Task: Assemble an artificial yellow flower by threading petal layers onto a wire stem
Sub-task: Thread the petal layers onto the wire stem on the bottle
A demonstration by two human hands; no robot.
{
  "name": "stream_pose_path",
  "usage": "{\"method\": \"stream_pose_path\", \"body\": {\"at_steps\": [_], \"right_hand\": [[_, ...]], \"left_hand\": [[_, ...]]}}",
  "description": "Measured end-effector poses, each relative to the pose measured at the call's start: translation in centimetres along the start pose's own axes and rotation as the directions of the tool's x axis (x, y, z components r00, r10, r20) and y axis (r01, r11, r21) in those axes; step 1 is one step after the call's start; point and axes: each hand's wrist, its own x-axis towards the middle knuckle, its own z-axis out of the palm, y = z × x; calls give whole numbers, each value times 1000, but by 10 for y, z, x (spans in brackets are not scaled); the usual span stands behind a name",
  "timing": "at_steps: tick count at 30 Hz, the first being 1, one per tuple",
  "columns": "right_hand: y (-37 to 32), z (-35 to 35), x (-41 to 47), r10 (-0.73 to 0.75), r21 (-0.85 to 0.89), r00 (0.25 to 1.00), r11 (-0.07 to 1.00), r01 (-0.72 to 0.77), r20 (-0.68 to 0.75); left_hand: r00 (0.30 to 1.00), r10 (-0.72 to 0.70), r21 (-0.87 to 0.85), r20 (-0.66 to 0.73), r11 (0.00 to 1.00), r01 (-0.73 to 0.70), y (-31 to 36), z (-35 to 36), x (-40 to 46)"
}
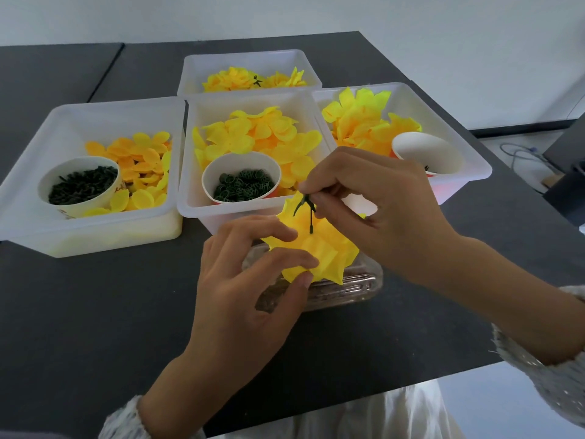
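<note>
your left hand point(250, 280) is pinching the yellow petal layers point(319, 251) with curled fingers, while your right hand point(376, 207) fingers are clamping the green stem point(309, 213) above the worktop point(110, 305).

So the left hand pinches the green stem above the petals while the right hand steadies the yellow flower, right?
Sides are swapped. In the head view the right hand pinches the green stem, while the left hand steadies the yellow flower.

The left hand point(250, 280) curls its thumb and fingers in a pinch, palm down. The right hand point(373, 210) pinches with thumb and forefinger, wrist raised.
</note>
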Motion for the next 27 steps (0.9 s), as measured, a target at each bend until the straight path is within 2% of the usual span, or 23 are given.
{"method": "stream_pose_path", "body": {"at_steps": [9, 15, 22, 27], "right_hand": [[0, 0, 0, -6, 6, 1000, 1000, 6, 13], [2, -2, -2, -34, -18, 999, 999, 34, 11], [9, 0, -7, -206, -207, 978, 957, 201, -4], [15, 5, -9, -249, -242, 968, 939, 243, 8]], "left_hand": [[999, -15, 71, 43, 997, 12, 11, 3, 2], [997, -3, 47, 75, 999, 0, 5, 3, -2], [995, 17, 30, 98, 999, -19, -1, 1, -5], [995, 8, 29, 95, 1000, -10, -1, 2, -4]]}}
